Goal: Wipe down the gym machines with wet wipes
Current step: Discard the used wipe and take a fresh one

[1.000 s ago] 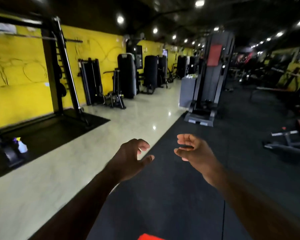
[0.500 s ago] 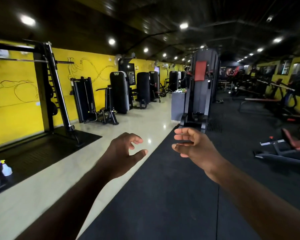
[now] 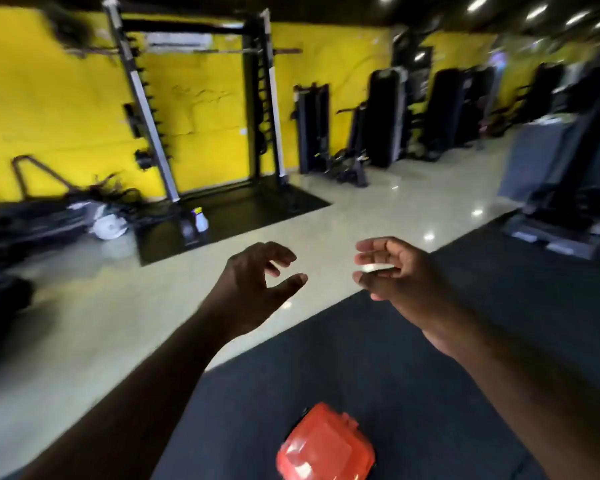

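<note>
- Yellow wall (image 3: 66, 98) is filling the far side, and a black rack (image 3: 146, 109) is standing against it on a black mat (image 3: 250, 209).
- Gym machines (image 3: 385, 116) are lining that wall off to the right, well apart from both hands. Another machine (image 3: 568, 174) is sitting at the right edge.
- Left hand (image 3: 253, 289) is hovering in mid-air, fingers loosely curled, thumb out, gripping nothing.
- Right hand (image 3: 402, 278) is hanging just opposite, palm turned inward, fingers relaxed, nothing held.
- Spray bottle (image 3: 201, 220) is standing on the mat by the rack's foot.
- Orange plastic box (image 3: 326, 448) is lying on the dark rubber floor (image 3: 499, 289) below the forearms. Whether it is holding wipes, I cannot tell.
</note>
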